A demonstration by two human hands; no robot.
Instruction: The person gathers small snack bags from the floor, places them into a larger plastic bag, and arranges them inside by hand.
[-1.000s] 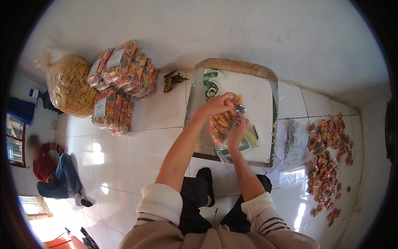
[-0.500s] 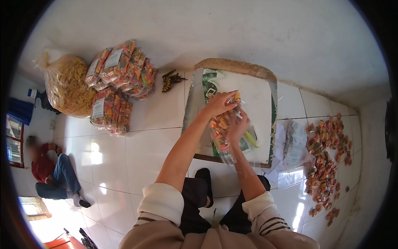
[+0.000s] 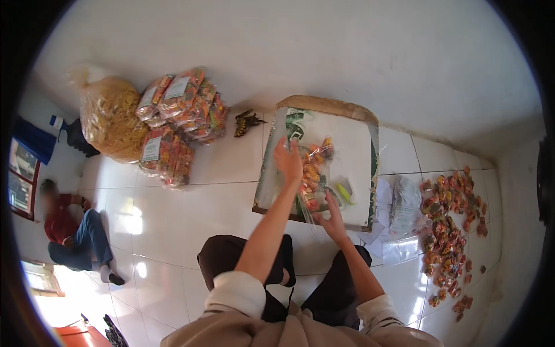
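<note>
A clear plastic bag (image 3: 312, 172) filled with small orange and yellow packets lies lengthwise on a low white-topped board (image 3: 352, 139). My left hand (image 3: 288, 162) is at the bag's left side, slightly blurred, its fingers stretched out. By the bag's near end is my right hand (image 3: 332, 221), with thumb and fingers apart. Loose clear film hangs from that end near my right thumb; whether the thumb touches it I cannot tell. Just right of the bag lies a bright green object (image 3: 346, 193), its kind unclear.
Filled packet bags (image 3: 182, 110) are stacked at the left beside a large sack of yellowish pieces (image 3: 113, 118). Loose packets (image 3: 445, 243) cover the floor at right, near a pile of clear plastic bags (image 3: 406, 202). A person (image 3: 75, 231) sits far left.
Both hands have come off the filled bag: the left moved left and slightly down, the right moved down toward its near end. The bag now lies on the board. The view shifted slightly.
</note>
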